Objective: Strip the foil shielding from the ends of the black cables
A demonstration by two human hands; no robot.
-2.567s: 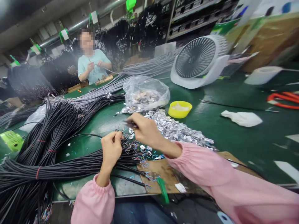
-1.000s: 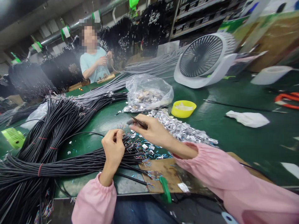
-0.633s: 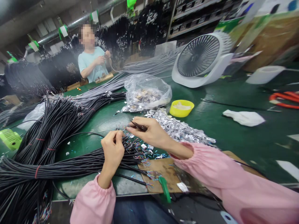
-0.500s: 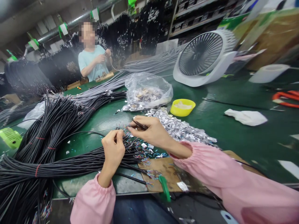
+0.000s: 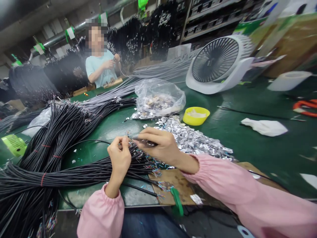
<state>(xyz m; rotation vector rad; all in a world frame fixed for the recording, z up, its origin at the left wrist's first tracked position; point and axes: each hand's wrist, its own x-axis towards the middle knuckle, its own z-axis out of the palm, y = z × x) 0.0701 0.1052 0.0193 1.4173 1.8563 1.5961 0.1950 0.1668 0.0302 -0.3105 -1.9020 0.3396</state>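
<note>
My left hand [image 5: 120,155] is closed, thumb against fingers, on the end of a black cable. Fine coloured wires [image 5: 127,133] fan out just above its fingertips. My right hand [image 5: 160,145] is closed around slim dark tweezers [image 5: 151,143], whose tips meet the cable end beside the left thumb; the fingers partly hide them. Under both hands lies a bundle of black cables [image 5: 86,173] with stripped, coloured ends pointing right. Bits of coloured wire and a heap of silver foil scraps [image 5: 190,138] lie beyond the right hand.
Behind the foil stand a clear plastic bag [image 5: 160,99] of scraps and a yellow dish [image 5: 196,116]. A white fan [image 5: 218,62] is at the back right. More tied cables [image 5: 56,132] are piled left. A co-worker [image 5: 101,66] handles a grey cable across the table.
My right hand has turned and come slightly lower, bringing the tweezers' tips to the cable end. My left hand keeps its pinch. The whole view has shifted slightly.
</note>
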